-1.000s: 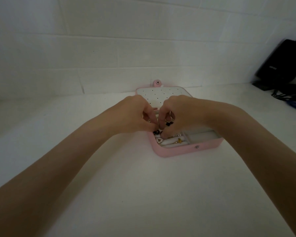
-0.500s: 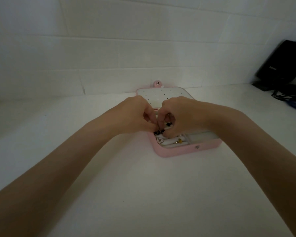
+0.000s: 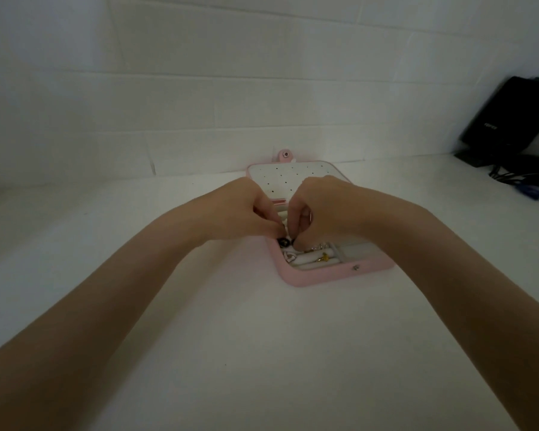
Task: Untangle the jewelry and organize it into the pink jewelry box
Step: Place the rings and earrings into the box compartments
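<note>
The pink jewelry box (image 3: 333, 276) lies open on the white table, its dotted white lid (image 3: 280, 177) leaning back toward the wall. My left hand (image 3: 240, 209) and my right hand (image 3: 321, 206) meet over the box's left side, fingers curled, pinching a small dark jewelry piece (image 3: 283, 242) low over the white ring rolls. A pink-and-white piece (image 3: 289, 256) and a gold piece (image 3: 324, 258) sit on the rolls nearer me. My hands hide most of the box's inside.
A white brick wall (image 3: 199, 104) rises just behind the box. A black device (image 3: 511, 119) with dark cables (image 3: 523, 178) stands at the far right of the table.
Both hands have sunk a little lower into the box and the dark piece with them. The box has not moved.
</note>
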